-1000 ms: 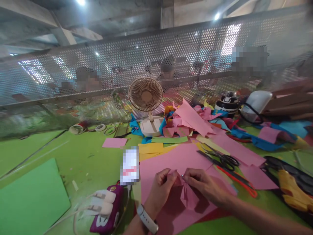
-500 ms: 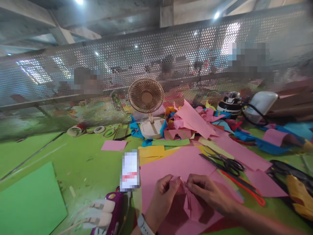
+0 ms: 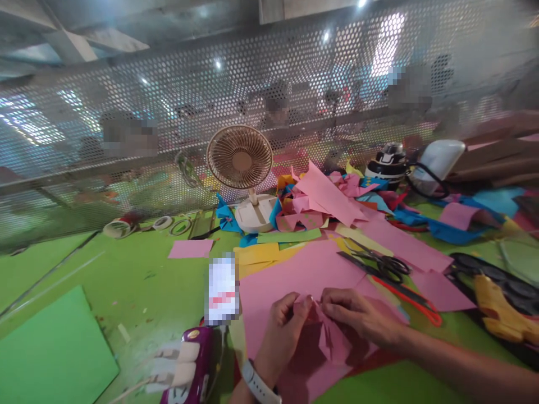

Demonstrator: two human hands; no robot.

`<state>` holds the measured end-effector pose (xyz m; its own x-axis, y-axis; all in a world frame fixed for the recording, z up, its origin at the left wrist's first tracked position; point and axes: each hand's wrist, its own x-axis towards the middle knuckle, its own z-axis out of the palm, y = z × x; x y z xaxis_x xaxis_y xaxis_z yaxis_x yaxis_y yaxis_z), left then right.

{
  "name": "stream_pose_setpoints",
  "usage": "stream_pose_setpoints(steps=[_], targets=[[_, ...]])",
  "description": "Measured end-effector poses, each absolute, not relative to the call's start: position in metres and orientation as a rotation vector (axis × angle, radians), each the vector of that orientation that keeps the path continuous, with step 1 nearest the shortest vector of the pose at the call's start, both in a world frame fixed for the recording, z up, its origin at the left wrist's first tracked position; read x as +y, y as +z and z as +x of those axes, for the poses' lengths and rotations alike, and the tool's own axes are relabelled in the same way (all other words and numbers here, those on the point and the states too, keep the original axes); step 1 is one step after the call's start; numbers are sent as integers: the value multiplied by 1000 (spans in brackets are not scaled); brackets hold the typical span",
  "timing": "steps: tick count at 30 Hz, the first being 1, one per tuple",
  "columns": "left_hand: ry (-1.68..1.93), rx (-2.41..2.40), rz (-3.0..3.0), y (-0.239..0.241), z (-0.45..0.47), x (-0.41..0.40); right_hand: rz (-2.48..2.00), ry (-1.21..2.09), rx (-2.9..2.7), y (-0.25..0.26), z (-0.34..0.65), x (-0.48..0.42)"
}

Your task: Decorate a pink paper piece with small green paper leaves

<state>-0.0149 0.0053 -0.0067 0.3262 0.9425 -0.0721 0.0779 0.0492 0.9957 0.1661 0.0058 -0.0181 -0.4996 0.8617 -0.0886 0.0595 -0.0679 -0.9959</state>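
Note:
Between my two hands is a piece of folded pink paper (image 3: 336, 343), its creased flaps hanging below the fingertips. My left hand (image 3: 287, 322), with a white watch strap on the wrist, pinches the paper's upper left part between thumb and forefinger. Close beside it, my right hand (image 3: 351, 311) has its fingers closed on the upper right part. Underneath lies a large pink sheet (image 3: 269, 297). Black-handled scissors (image 3: 387, 264) and a red-handled tool (image 3: 415, 294) rest on paper to the right.
A small fan (image 3: 241, 160) stands at the back beside a heap of coloured paper scraps (image 3: 328, 196). Left of my hands are a phone (image 3: 222, 289) and a purple power strip (image 3: 197, 353) with plugs. A yellow glue gun (image 3: 501, 314) lies far right. Behind rises a perforated metal screen (image 3: 168, 112).
The camera view has shifted slightly, so background things sit a little further left and higher. Both hands keep their pinch on the folded pink paper with little visible movement.

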Motion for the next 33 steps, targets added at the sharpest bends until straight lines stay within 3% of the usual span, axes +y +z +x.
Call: stream_pose_setpoints(steps=[33], targets=[[771,1118,1500,-9,-17,3,-941,1565,-1684,-25,166,9]])
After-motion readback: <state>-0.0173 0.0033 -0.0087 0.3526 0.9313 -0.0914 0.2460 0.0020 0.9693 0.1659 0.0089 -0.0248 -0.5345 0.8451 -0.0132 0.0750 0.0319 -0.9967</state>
